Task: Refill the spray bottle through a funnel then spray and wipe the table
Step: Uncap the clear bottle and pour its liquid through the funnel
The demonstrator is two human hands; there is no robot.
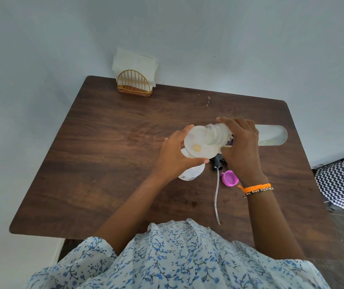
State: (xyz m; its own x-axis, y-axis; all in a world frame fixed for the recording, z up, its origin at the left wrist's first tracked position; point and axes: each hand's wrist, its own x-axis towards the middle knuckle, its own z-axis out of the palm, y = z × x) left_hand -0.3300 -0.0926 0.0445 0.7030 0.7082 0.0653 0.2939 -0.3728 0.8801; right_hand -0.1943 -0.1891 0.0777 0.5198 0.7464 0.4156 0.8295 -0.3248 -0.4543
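Observation:
A white funnel [198,146] sits in the neck of a white spray bottle [191,172] at the table's middle. My left hand [174,156] grips the funnel's rim. My right hand [241,142] holds a clear refill bottle [271,135] tipped on its side, its open mouth over the funnel. A little pale liquid pools in the funnel. The black spray head [218,162] with its long dip tube lies on the table beside the bottle. A purple cap [229,178] lies next to it, under my right wrist.
The dark wooden table [108,155] stands against a pale wall. A gold wire napkin holder [134,84] with white napkins is at the far left edge. A few droplets [208,101] mark the far side. A zigzag-patterned fabric [342,184] lies off the right edge.

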